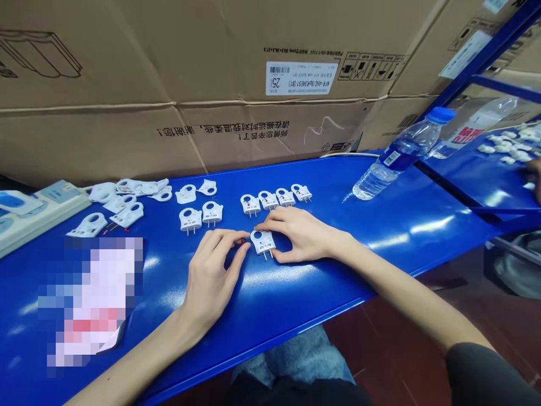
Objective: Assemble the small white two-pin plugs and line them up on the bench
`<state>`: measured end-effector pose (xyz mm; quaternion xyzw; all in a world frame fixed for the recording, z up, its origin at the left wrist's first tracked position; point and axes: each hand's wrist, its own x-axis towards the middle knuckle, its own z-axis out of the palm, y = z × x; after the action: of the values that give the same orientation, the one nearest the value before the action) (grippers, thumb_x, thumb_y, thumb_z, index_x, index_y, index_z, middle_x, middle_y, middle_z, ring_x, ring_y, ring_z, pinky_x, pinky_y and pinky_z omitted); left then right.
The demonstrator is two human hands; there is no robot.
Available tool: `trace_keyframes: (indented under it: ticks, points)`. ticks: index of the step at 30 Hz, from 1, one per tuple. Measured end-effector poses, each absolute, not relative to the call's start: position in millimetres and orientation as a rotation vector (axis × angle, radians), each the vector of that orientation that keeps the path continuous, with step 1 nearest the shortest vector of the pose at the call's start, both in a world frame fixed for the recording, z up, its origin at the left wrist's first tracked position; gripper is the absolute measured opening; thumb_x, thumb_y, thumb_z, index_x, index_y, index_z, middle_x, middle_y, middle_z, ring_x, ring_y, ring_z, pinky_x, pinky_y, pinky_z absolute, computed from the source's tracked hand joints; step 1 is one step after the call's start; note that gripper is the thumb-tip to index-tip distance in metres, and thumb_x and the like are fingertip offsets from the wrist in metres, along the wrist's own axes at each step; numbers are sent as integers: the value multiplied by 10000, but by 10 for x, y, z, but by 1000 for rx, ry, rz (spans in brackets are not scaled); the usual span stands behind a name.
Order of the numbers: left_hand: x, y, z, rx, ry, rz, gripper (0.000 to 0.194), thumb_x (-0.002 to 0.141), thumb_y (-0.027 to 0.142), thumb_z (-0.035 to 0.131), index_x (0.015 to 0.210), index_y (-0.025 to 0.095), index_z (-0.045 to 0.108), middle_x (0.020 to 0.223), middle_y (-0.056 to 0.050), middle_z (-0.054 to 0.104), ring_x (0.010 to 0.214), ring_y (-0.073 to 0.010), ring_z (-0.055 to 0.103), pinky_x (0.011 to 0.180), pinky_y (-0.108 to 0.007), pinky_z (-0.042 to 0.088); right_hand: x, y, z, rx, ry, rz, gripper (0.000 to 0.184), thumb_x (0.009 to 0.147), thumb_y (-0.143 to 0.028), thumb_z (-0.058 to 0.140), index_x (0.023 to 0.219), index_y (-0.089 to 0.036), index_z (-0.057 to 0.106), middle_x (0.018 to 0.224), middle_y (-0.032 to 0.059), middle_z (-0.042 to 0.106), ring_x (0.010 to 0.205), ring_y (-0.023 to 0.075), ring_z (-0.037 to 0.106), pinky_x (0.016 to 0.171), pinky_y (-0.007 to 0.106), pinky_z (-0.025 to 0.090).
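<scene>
A white two-pin plug housing (262, 242) with a round hole lies on the blue table, its metal pins pointing toward me. My right hand (302, 232) closes around it from the right, fingers over its far edge and thumb near its pins. Just left of it, my left hand (217, 268) pinches a small red part (243, 241) between thumb and forefinger; its exact kind is too small to tell. A row of similar plugs (267, 200), some showing red bits, sits beyond my right hand. Farther left stand more plug housings (190, 219) with pins.
Loose white housings (137, 187) lie beside a power strip (51, 211) at the left. A pixelated flat object (99, 293) is in front. Water bottle (401, 149) leans at right, near a blue rack post. Cardboard boxes (236, 135) wall the back. Another person's hand (535, 175) shows far right.
</scene>
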<state>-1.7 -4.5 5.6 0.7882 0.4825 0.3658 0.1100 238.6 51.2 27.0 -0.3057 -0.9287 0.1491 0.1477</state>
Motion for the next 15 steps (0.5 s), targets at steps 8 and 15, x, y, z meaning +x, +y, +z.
trace_keyframes:
  ticks: [8,15]
  points:
    - [8,-55,118,2325,1394,1157,125,1033,280,571,1007,223,678,954,-20,716,888,-181,651,820,-339,533,2381,515,274,-879,-2684,433,474,883,-307,680,1336,-171,647,1195,123,674,1072,273,639,934,426,531]
    - [-21,-37,102,2254,1506,1100,193,1046,323,535,973,215,678,956,-30,698,895,-186,638,817,-352,521,2386,517,280,-880,-2706,410,491,899,-328,670,1363,-171,634,1202,124,674,1071,273,637,930,424,527]
